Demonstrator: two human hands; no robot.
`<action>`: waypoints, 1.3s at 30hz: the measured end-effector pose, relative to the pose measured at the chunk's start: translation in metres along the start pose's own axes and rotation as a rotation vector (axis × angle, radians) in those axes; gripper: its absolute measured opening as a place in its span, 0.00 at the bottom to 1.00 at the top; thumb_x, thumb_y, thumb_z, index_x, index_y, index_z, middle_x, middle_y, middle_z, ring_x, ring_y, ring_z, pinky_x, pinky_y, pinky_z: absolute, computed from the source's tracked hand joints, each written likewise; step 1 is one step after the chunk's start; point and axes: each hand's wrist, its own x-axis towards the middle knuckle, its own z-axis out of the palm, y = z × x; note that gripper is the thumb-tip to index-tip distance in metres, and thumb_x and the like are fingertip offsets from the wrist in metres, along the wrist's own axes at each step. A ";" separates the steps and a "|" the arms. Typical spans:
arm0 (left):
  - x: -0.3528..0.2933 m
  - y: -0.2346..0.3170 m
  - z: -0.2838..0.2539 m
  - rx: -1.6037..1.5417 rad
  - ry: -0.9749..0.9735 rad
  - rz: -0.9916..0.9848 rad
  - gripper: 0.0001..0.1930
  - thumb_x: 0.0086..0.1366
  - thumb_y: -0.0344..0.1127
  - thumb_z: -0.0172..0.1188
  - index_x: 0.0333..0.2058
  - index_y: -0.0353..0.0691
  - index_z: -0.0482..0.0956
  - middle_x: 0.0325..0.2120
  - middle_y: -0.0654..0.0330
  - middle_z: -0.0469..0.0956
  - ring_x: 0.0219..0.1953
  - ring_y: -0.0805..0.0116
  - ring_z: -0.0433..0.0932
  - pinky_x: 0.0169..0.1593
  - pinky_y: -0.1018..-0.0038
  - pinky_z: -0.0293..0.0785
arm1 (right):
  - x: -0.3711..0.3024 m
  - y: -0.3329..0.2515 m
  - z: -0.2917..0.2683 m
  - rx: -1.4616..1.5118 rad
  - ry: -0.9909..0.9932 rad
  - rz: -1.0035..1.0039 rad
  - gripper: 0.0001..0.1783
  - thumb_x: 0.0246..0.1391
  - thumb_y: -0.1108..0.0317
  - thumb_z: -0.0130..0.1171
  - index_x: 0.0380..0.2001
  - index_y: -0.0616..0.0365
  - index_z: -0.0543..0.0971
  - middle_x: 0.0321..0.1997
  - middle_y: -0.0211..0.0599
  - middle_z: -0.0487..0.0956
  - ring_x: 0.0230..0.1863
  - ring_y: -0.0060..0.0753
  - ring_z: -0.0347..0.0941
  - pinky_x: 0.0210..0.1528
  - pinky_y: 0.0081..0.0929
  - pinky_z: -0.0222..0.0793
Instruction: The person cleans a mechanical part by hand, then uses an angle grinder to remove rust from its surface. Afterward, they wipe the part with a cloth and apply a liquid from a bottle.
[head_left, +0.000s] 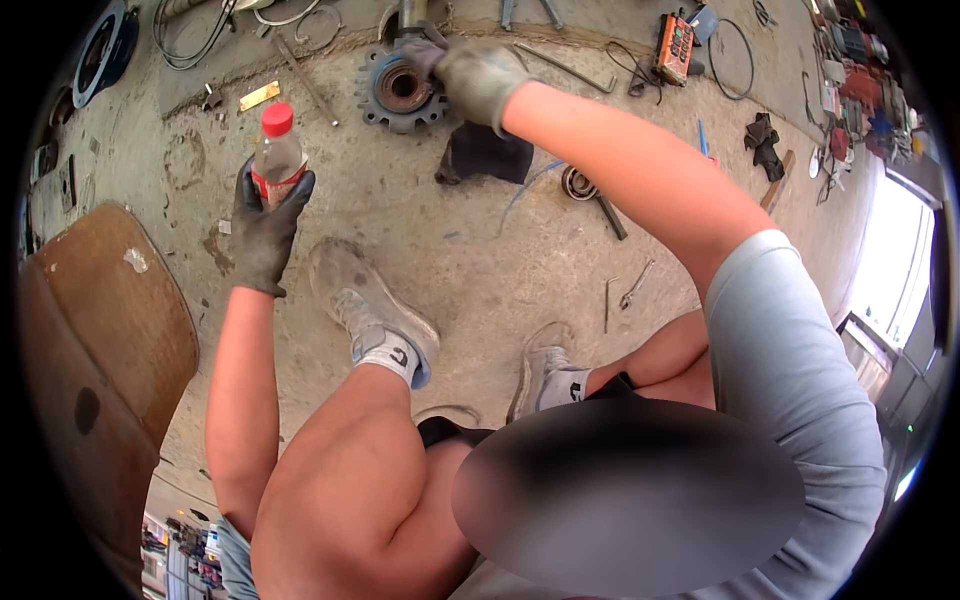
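My left hand [262, 235], in a dark grey work glove, is wrapped round a clear plastic bottle [278, 158] with a red cap and a red label. The bottle stands upright in the grip, its cap on. Reaching far ahead, my gloved right hand [482, 82] is at the upper right rim of a toothed metal gear [376, 92] lying on the floor. Its fingers are bent together; what they hold, if anything, is hidden. An upright metal shaft [411, 14] shows just beyond them. A black cloth [490, 156] lies below that hand.
A ring bearing [579, 183], small wrenches [637, 284] and a long bar [304, 84] lie on the concrete floor. An orange remote control [677, 48] is at the far right. A brown, worn panel [110, 310] stands close on my left. Tools clutter the right edge.
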 end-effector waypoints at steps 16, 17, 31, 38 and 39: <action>-0.046 -0.033 -0.025 -0.003 0.240 -0.026 0.36 0.66 0.34 0.78 0.69 0.38 0.70 0.62 0.59 0.77 0.63 0.67 0.76 0.67 0.67 0.73 | 0.025 -0.001 0.030 -0.009 0.169 0.039 0.27 0.64 0.69 0.60 0.67 0.47 0.76 0.56 0.50 0.87 0.56 0.50 0.86 0.55 0.47 0.83; -0.050 -0.031 -0.025 -0.005 0.261 -0.035 0.36 0.66 0.34 0.78 0.69 0.38 0.70 0.62 0.59 0.77 0.63 0.67 0.76 0.67 0.67 0.73 | 0.004 -0.006 0.028 -0.027 0.161 0.050 0.27 0.64 0.68 0.61 0.67 0.47 0.76 0.55 0.50 0.87 0.56 0.49 0.86 0.55 0.47 0.83; -0.076 -0.034 -0.034 0.027 0.264 -0.051 0.34 0.65 0.33 0.79 0.66 0.37 0.71 0.59 0.60 0.79 0.60 0.69 0.78 0.64 0.69 0.75 | 0.004 0.007 0.019 -0.075 0.036 0.043 0.25 0.67 0.69 0.58 0.66 0.46 0.79 0.61 0.46 0.84 0.58 0.51 0.85 0.59 0.43 0.82; -0.077 -0.047 -0.034 -0.066 0.244 -0.092 0.34 0.65 0.29 0.77 0.66 0.36 0.71 0.58 0.59 0.79 0.58 0.69 0.79 0.62 0.70 0.76 | 0.031 0.001 0.002 -0.138 -0.046 0.004 0.25 0.64 0.72 0.53 0.63 0.48 0.80 0.51 0.49 0.88 0.50 0.53 0.87 0.54 0.46 0.83; -0.077 -0.045 -0.033 -0.078 0.246 -0.105 0.34 0.65 0.29 0.77 0.66 0.36 0.71 0.58 0.59 0.79 0.58 0.69 0.79 0.62 0.70 0.76 | 0.031 0.001 0.007 -0.131 -0.066 0.034 0.27 0.64 0.72 0.53 0.65 0.46 0.79 0.50 0.49 0.88 0.50 0.53 0.87 0.54 0.46 0.83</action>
